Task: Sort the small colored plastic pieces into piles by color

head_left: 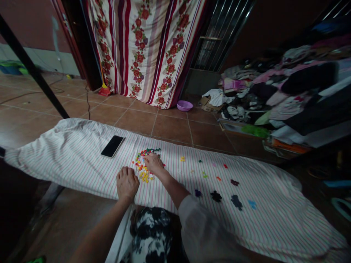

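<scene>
Holding its bent fingers down at the mixed pile of small coloured pieces (144, 176), the right hand (154, 164) is seemingly picking through them, which I am judging to be the step in hand. Its grip is facing away from the camera, so I am unable to tell whether it is pinching a piece. The left hand (127, 182) is resting palm down on the cloth-covered table (82, 160), near and left of the pile, its fingers lying close together. The pile is lying right of the phone (113, 146); farther right, yellow pieces (182, 159), black pieces (216, 196) and blue pieces (252, 204) are lying in separate groups. The next move is likely calling for a light fingertip pinch, without scattering neighbouring pieces.
</scene>
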`<action>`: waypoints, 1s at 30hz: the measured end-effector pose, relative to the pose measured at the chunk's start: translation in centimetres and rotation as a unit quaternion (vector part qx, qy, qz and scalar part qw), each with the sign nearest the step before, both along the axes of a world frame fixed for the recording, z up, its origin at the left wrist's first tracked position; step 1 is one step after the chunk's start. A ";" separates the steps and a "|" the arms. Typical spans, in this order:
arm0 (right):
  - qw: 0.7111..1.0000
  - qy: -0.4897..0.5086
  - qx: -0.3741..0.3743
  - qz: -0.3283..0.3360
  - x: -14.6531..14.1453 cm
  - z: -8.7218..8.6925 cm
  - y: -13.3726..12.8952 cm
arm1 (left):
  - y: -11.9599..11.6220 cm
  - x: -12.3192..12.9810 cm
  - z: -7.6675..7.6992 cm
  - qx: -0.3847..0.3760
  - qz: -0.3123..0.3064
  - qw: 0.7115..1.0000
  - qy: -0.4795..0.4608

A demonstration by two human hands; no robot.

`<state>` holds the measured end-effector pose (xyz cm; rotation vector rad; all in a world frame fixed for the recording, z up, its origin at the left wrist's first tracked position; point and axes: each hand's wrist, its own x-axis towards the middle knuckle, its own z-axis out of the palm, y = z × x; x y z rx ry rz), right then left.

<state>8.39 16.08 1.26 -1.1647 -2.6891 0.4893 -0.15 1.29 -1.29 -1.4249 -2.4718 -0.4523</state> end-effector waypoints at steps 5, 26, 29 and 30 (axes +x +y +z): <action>0.999 -0.043 -0.016 -0.020 -1.2 -0.1 -0.4 | 0.0 0.0 0.0 0.003 0.000 1.000 0.003; 0.965 0.192 -0.064 -0.167 6.4 -0.1 -6.8 | -0.2 0.0 -0.1 -0.014 0.004 1.000 -0.004; 0.953 0.218 -0.058 -0.202 9.9 -0.8 -7.2 | -0.4 0.1 0.2 -0.021 0.010 1.000 -0.016; 0.949 0.225 -0.055 -0.214 11.0 -1.0 -7.3 | -0.4 0.2 0.3 -0.027 0.013 0.999 -0.022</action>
